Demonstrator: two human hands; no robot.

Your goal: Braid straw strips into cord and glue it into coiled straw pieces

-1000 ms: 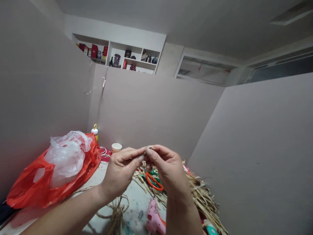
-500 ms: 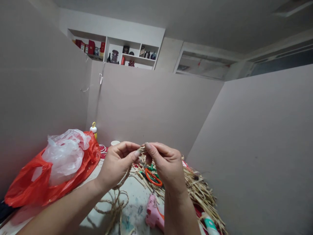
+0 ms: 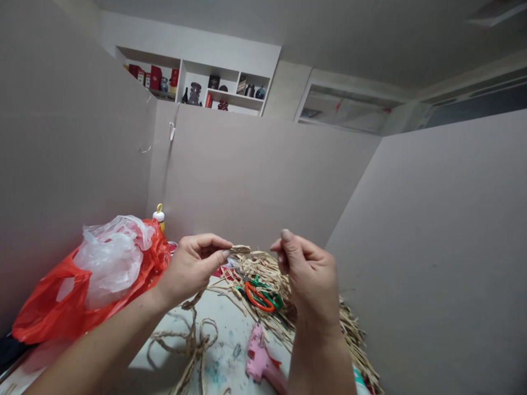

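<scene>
My left hand (image 3: 193, 267) pinches the end of a braided straw cord, whose tip (image 3: 241, 249) sticks out to the right past the fingertips. The cord hangs below that hand and lies in loose loops (image 3: 193, 343) on the table. Apart from it, to the right, my right hand (image 3: 310, 277) is raised with thumb and fingers pressed together; a thin strand seems to run toward its fingertips, but what it grips is too small to tell. Scissors with orange handles (image 3: 259, 298) and a pink glue gun (image 3: 261, 356) lie below and between the hands.
Dry straw strands (image 3: 267, 271) are heaped behind the scissors and along the table's right side. Red and white plastic bags (image 3: 111, 263) fill the left side, beside a yellow-and-white bottle (image 3: 158, 216). Grey partitions (image 3: 247, 170) enclose the stained white table (image 3: 224, 329).
My right hand has moved right, away from my left hand and the cord's end. My left hand has shifted slightly left, keeping its pinch. More of the straw and scissors shows between them.
</scene>
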